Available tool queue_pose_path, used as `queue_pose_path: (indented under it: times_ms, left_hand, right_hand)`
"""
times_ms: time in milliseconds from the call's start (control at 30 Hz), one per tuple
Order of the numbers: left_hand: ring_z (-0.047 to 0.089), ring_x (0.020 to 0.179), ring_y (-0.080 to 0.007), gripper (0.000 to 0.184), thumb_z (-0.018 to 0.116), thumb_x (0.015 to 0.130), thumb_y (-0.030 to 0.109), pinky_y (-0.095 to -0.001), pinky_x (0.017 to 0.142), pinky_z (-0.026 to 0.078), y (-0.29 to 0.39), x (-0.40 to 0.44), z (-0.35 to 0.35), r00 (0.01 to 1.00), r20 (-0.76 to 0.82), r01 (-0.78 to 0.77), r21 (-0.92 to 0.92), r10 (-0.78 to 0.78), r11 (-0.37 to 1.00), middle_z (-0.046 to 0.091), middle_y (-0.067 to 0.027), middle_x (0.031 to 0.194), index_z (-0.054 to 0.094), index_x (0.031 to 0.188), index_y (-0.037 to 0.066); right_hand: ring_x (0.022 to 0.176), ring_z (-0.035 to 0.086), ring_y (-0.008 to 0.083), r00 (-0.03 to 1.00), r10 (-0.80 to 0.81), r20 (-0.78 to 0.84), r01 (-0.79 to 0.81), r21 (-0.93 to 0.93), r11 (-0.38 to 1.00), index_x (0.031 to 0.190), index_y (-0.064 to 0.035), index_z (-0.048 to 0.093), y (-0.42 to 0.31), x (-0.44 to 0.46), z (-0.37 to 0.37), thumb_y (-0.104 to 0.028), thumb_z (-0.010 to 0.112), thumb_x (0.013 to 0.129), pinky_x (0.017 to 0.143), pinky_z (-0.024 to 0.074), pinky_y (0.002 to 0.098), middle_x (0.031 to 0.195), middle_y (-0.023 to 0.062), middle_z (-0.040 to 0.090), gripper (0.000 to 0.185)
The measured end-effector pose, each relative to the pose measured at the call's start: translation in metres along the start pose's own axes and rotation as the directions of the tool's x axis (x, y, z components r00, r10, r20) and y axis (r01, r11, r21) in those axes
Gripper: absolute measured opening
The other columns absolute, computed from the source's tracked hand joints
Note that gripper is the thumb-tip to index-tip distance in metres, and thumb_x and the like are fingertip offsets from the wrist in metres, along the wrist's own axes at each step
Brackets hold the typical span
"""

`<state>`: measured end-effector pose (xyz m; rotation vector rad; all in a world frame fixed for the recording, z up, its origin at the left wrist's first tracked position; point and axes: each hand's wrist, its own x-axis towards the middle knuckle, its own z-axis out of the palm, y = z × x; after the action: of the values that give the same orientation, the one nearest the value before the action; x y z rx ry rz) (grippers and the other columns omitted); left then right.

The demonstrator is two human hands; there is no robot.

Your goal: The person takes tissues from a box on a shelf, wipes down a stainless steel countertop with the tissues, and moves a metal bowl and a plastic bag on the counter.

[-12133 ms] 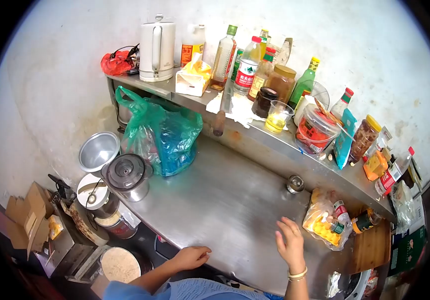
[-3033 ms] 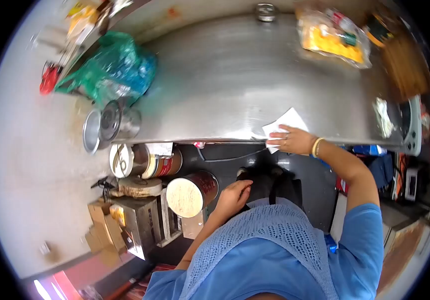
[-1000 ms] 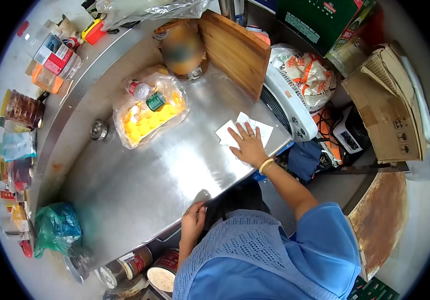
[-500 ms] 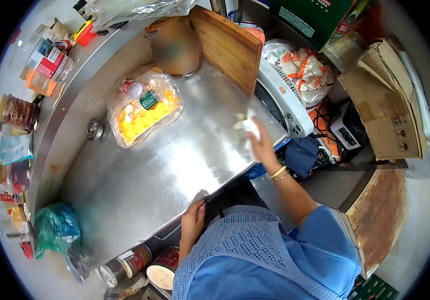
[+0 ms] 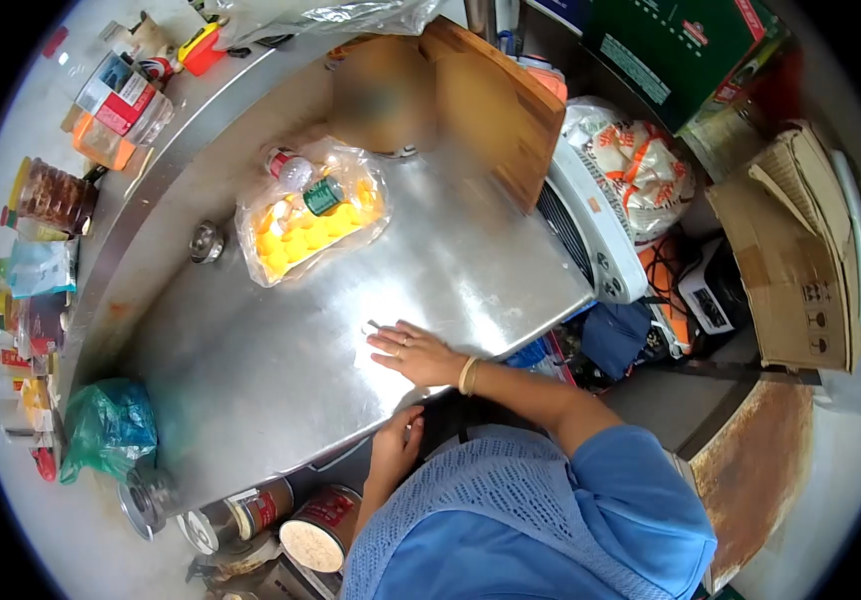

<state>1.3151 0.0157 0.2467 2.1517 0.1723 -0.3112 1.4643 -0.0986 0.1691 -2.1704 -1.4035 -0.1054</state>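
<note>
My right hand (image 5: 418, 356) lies flat on the stainless steel table (image 5: 280, 375), fingers stretched out to the left. A white paper towel or cloth (image 5: 363, 356) shows at the fingertips, pressed against the metal and mostly covered by the hand; glare blurs its outline. Just beyond the fingers is a small dark speck (image 5: 371, 325). At the table's front edge, close below the right wrist, my left hand (image 5: 394, 447) has its fingers curled. What they close on, if anything, is hidden.
Farther back lie a clear bag with a yellow egg tray (image 5: 300, 240) and a small metal bowl (image 5: 206, 242). A wooden board (image 5: 505, 110) leans at the back, beside a grey appliance (image 5: 605, 225). A green plastic bag (image 5: 105, 440) sits left; tins (image 5: 320, 525) stand below the edge.
My right hand has moved left and nearer from the table's right end, bringing the white towel down flat on the metal. My left hand stays at the front edge. The view has shifted slightly.
</note>
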Motion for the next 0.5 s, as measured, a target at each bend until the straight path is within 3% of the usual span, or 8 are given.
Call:
queue_pose_path:
  times_ms: [33, 67, 133, 167, 233, 367, 433, 500]
  left_hand:
    - [0.063, 0.092, -0.0346, 0.022, 0.054, 0.090, 0.016, -0.0379, 0.079, 0.050, -0.001, -0.001, -0.001, 1.000, -0.027, -0.002, 0.023, 0.003, 1.000, 0.064, -0.0209, 0.101, 0.062, 0.104, 0.001]
    - [0.063, 0.092, -0.0346, 0.022, 0.054, 0.090, 0.016, -0.0379, 0.079, 0.050, -0.002, -0.003, -0.002, 0.999, -0.041, 0.001, 0.025, 0.000, 1.000, 0.064, -0.0209, 0.101, 0.062, 0.104, 0.001]
    - [0.064, 0.091, -0.0344, 0.023, 0.054, 0.090, 0.017, -0.0379, 0.078, 0.050, -0.005, -0.011, -0.005, 0.991, -0.121, 0.062, 0.012, -0.061, 0.998, 0.065, -0.0208, 0.099, 0.062, 0.105, 0.000]
    - [0.064, 0.090, -0.0344, 0.024, 0.054, 0.090, 0.017, -0.0379, 0.078, 0.050, -0.005, -0.016, -0.007, 0.985, -0.160, 0.069, -0.015, -0.071, 0.997, 0.065, -0.0210, 0.098, 0.062, 0.104, 0.000]
    - [0.065, 0.087, -0.0295, 0.023, 0.054, 0.091, 0.014, -0.0347, 0.076, 0.050, -0.016, -0.031, -0.009, 0.977, -0.196, 0.096, 0.025, -0.089, 0.995, 0.066, -0.0197, 0.095, 0.062, 0.105, -0.001]
    - [0.066, 0.084, -0.0244, 0.021, 0.054, 0.091, 0.012, -0.0316, 0.073, 0.050, -0.027, -0.051, -0.008, 0.953, -0.247, 0.188, 0.036, -0.173, 0.982, 0.066, -0.0182, 0.091, 0.060, 0.106, -0.003]
    - [0.066, 0.084, -0.0245, 0.021, 0.054, 0.091, 0.012, -0.0318, 0.072, 0.051, -0.024, -0.050, -0.007, 0.945, -0.258, 0.214, 0.014, -0.203, 0.977, 0.066, -0.0182, 0.091, 0.060, 0.105, -0.003]
    - [0.065, 0.086, -0.0321, 0.022, 0.055, 0.089, 0.016, -0.0361, 0.073, 0.051, -0.016, -0.046, -0.005, 0.949, -0.222, 0.221, -0.029, -0.222, 0.975, 0.065, -0.0201, 0.095, 0.062, 0.103, 0.000]
  right_hand:
    - [0.128, 0.041, 0.0222, 0.998, -0.059, -0.009, 0.059, -0.035, 0.998, 0.119, -0.0108, 0.057, 0.019, 0.004, -0.010, -0.018, 0.045, 0.089, 0.109, 0.0252, 0.0442, 0.141, 0.0096, 0.041, 0.033]
    - [0.124, 0.044, 0.0235, 0.995, 0.074, 0.074, -0.081, 0.090, 0.993, 0.118, -0.0086, 0.057, 0.045, 0.017, -0.020, -0.018, 0.042, 0.092, 0.106, 0.0281, 0.0451, 0.137, 0.0104, 0.045, 0.031]
    - [0.121, 0.046, 0.0257, 0.962, 0.243, -0.125, -0.259, -0.136, 0.956, 0.116, -0.0048, 0.056, 0.114, 0.020, -0.021, -0.016, 0.042, 0.092, 0.102, 0.0321, 0.0454, 0.133, 0.0117, 0.048, 0.030]
    - [0.124, 0.044, 0.0279, 0.937, 0.331, -0.109, -0.345, -0.154, 0.926, 0.118, -0.0041, 0.055, 0.144, 0.023, -0.039, -0.012, 0.044, 0.089, 0.104, 0.0307, 0.0449, 0.135, 0.0127, 0.045, 0.033]
    - [0.128, 0.040, 0.0321, 0.816, 0.503, -0.285, -0.578, -0.389, 0.717, 0.125, -0.0029, 0.052, 0.210, 0.032, -0.039, -0.012, 0.045, 0.085, 0.106, 0.0275, 0.0438, 0.141, 0.0182, 0.038, 0.042]
    - [0.131, 0.035, 0.0318, 0.581, 0.700, -0.415, -0.810, -0.211, 0.547, 0.126, -0.0016, 0.052, 0.213, 0.083, -0.050, -0.008, 0.047, 0.082, 0.108, 0.0279, 0.0404, 0.142, 0.0233, 0.035, 0.045]
    - [0.132, 0.034, 0.0321, 0.685, 0.647, -0.336, -0.724, -0.209, 0.658, 0.127, -0.0009, 0.050, 0.202, 0.101, -0.024, -0.008, 0.047, 0.083, 0.108, 0.0272, 0.0407, 0.142, 0.0230, 0.034, 0.045]
    - [0.131, 0.034, 0.0335, 0.797, 0.551, -0.247, -0.597, -0.192, 0.779, 0.126, 0.0001, 0.050, 0.179, 0.102, -0.006, -0.009, 0.045, 0.084, 0.109, 0.0263, 0.0426, 0.142, 0.0228, 0.034, 0.043]
